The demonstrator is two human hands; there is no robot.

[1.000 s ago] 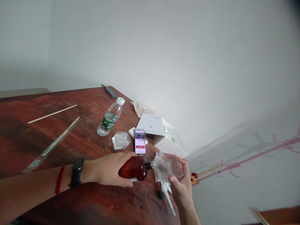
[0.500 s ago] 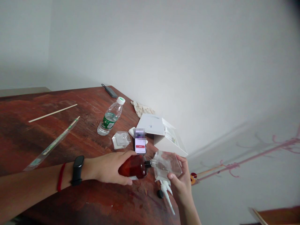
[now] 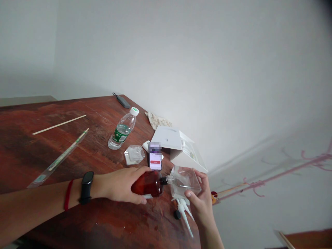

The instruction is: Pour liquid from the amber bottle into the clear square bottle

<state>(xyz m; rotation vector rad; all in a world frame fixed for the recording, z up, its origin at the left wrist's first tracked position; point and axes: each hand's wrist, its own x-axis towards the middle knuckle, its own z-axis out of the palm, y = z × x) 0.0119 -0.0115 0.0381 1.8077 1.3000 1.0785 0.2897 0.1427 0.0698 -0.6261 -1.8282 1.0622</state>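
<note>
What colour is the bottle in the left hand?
Dark amber-brown bottle, gripped by the left hand; seen in the head view.

The left hand (image 3: 120, 185) covers the near side of the brown bottle (image 3: 149, 184), and the right hand (image 3: 201, 204) hides the far corner of the clear bottle (image 3: 185, 180). Whether liquid runs between their mouths cannot be told. The phone (image 3: 155, 157) screen's upper part is blurred. Both forearms are cut off by the lower edge.

A plain home room: a worn wooden table (image 3: 52, 145) against a white wall (image 3: 181, 52), a phone (image 3: 155, 160) lying on it.
</note>
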